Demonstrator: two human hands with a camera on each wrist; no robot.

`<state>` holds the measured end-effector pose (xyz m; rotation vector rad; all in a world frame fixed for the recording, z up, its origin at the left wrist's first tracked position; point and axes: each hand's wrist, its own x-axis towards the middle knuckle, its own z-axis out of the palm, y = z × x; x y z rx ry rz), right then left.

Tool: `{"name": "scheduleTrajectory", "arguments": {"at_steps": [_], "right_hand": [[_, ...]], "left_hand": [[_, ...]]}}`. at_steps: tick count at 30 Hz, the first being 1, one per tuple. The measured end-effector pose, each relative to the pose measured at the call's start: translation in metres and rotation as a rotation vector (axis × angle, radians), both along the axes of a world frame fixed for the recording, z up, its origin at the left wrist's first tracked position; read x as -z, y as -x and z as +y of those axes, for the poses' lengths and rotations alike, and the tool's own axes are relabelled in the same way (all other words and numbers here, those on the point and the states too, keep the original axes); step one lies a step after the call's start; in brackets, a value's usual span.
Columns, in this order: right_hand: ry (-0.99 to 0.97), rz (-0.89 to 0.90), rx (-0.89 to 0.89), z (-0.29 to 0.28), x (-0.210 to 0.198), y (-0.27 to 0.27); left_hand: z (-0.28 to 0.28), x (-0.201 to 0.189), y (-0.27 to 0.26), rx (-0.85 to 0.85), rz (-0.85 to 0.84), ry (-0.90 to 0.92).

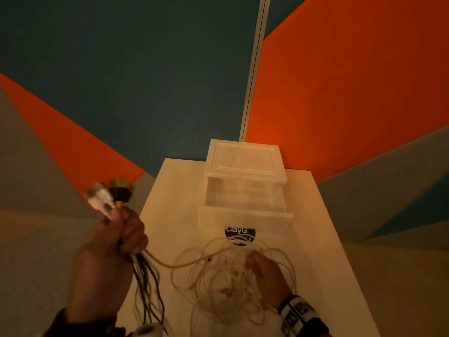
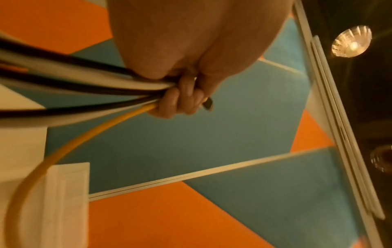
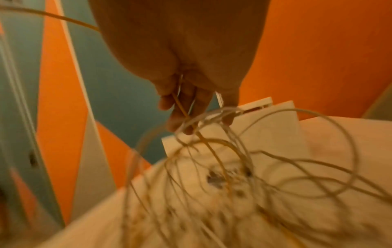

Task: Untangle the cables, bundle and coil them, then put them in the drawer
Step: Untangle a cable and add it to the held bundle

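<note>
My left hand (image 1: 121, 234) is raised at the table's left edge and grips a bunch of black, white and yellow cables (image 2: 84, 94) just below their plugs (image 1: 107, 195). The fingers (image 2: 184, 100) curl tightly round them. One yellow cable (image 1: 165, 262) runs from this fist to a pale tangle of thin cables (image 1: 226, 285) on the white table (image 1: 175, 190). My right hand (image 1: 262, 266) is in the tangle, with strands (image 3: 222, 167) running between its fingers (image 3: 191, 114) and hanging from them. Behind it, the clear plastic drawer (image 1: 243, 220) stands pulled out.
The drawer belongs to a small clear plastic unit (image 1: 243, 156) at the back of the narrow table, against orange and teal wall panels. A dark round sticker (image 1: 239, 233) lies in front of the drawer. The table edges drop off on both sides.
</note>
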<state>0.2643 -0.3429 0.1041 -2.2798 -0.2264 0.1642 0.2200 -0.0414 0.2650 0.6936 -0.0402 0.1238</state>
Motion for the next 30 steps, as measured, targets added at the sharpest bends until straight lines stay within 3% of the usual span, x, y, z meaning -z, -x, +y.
{"name": "scheduleTrajectory", "arguments": {"at_steps": [3,6,9,13,16,19,21,24,26,28,30], "right_hand": [[-0.187,-0.139,0.104,0.025,-0.048,-0.01],[-0.185,-0.29,-0.055,0.055,-0.096,0.001],[-0.139,-0.297,-0.164,0.076,-0.113,0.02],[-0.29,-0.196,-0.136,0.08,-0.105,0.025],[-0.248,-0.035,-0.25,0.07,-0.091,0.026],[0.016,0.118,-0.31,0.043,-0.06,0.024],[0.186,0.234,-0.279,0.02,-0.034,0.023],[0.135,0.277,-0.119,-0.011,0.022,0.012],[0.131,0.261,-0.04,-0.021,0.046,0.005],[0.067,0.198,0.031,-0.016,0.029,-0.002],[-0.094,0.112,0.096,-0.002,0.0,-0.012]], "left_hand": [[-0.041,0.008,0.004,-0.058,0.176,-0.427],[-0.083,0.026,0.003,-0.017,0.269,-0.591],[-0.103,0.018,0.002,0.013,0.308,-0.3],[-0.105,0.021,0.004,-0.039,0.207,-0.39],[-0.091,0.013,0.003,-0.086,0.107,-0.362],[-0.058,-0.007,-0.003,-0.082,-0.086,-0.138],[-0.017,-0.008,-0.009,0.0,-0.106,0.041],[0.018,-0.014,-0.005,-0.051,-0.018,0.201],[0.007,-0.024,-0.005,-0.041,-0.112,0.002],[-0.026,-0.026,-0.003,-0.048,-0.085,-0.242],[-0.043,-0.01,-0.006,-0.023,-0.006,-0.321]]}}
